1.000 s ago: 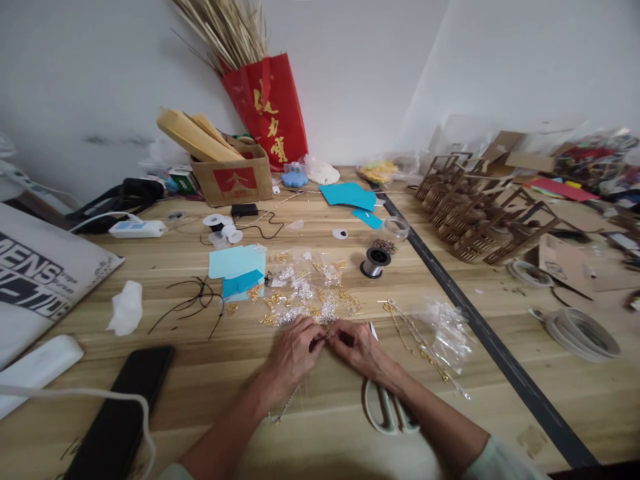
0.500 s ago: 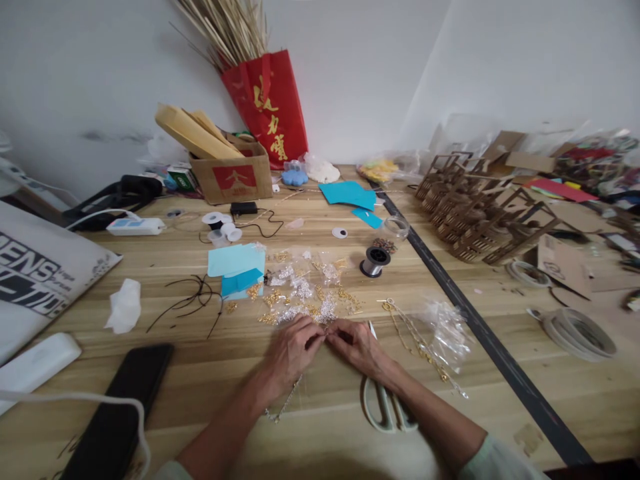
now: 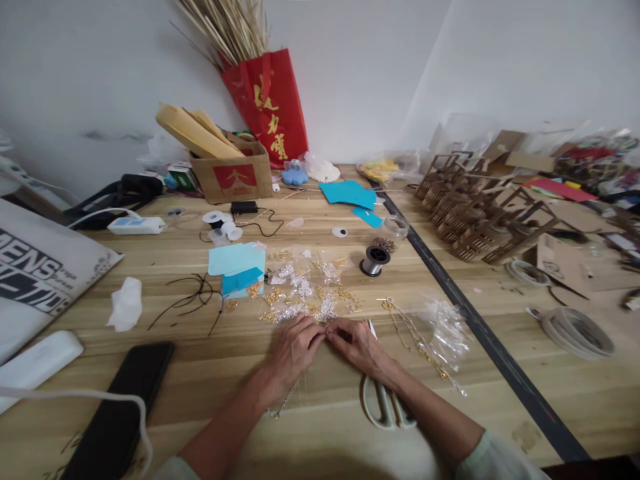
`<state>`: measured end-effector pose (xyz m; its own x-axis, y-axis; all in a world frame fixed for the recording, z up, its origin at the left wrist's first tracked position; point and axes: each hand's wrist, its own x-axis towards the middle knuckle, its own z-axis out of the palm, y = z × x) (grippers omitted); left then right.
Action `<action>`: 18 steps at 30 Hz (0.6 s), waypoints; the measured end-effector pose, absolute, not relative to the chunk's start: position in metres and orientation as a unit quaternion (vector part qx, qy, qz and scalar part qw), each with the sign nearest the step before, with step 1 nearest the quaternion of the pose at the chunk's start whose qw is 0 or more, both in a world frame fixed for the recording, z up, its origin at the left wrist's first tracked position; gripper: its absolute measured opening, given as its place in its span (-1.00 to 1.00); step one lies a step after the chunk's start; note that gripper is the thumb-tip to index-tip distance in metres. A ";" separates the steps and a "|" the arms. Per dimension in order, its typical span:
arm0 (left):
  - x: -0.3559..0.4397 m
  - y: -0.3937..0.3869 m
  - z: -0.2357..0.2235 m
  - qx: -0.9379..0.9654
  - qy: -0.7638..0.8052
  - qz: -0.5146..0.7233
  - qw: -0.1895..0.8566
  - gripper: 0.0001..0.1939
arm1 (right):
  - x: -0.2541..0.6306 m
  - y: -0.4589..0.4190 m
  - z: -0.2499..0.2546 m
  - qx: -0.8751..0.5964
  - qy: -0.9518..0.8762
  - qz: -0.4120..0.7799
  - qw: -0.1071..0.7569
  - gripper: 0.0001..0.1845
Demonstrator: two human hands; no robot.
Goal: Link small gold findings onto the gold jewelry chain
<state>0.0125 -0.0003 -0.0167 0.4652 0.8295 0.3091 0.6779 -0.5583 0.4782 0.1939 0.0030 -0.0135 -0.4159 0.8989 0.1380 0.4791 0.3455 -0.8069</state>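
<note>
My left hand [image 3: 295,347] and my right hand [image 3: 357,343] meet at the fingertips over the table's middle, both pinched closed. Whatever lies between the fingers is too small to make out. Just beyond them spread silver and gold jewelry findings [image 3: 305,303] in small heaps. A silver chain [image 3: 285,402] comes out from under my left hand and lies on the wood. Under my right wrist rest scissors [image 3: 384,407] with pale handles, partly covered by the forearm. Gold and silver chains [image 3: 417,337] lie to the right, beside clear plastic bags [image 3: 447,333].
A wire spool [image 3: 375,261] stands behind the hands. Blue cards [image 3: 237,263] and black cords [image 3: 193,297] lie to the left, with a black phone [image 3: 120,407] nearer. Brown woven-looking baskets [image 3: 480,213] fill the back right. A red bag [image 3: 273,107] leans against the wall.
Both hands stay pinched together in nearly the same place. My left fingers have shifted very slightly; the objects on the table lie as before.
</note>
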 end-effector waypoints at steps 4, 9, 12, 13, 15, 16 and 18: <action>0.012 -0.001 -0.016 0.847 0.447 0.256 0.133 -0.86 | 0.194 0.003 -0.015 -0.450 -0.766 0.347 0.300 -0.81; 0.011 0.000 -0.012 0.829 0.454 0.279 0.170 -0.87 | 0.194 0.003 -0.017 -0.451 -0.766 0.350 0.295 -0.80; 0.012 0.001 -0.010 0.812 0.461 0.300 0.195 -0.85 | 0.194 0.003 -0.016 -0.449 -0.768 0.352 0.293 -0.80; 0.012 0.001 -0.009 0.807 0.463 0.306 0.204 -0.85 | 0.194 0.003 -0.016 -0.448 -0.769 0.351 0.293 -0.80; 0.012 0.002 -0.007 0.797 0.463 0.315 0.224 -0.85 | 0.194 0.002 -0.016 -0.448 -0.769 0.348 0.293 -0.81; 0.012 0.002 -0.006 0.794 0.463 0.319 0.233 -0.86 | 0.194 0.003 -0.016 -0.448 -0.770 0.348 0.293 -0.82; 0.012 0.002 -0.005 0.789 0.462 0.322 0.247 -0.86 | 0.194 0.003 -0.014 -0.447 -0.771 0.350 0.290 -0.84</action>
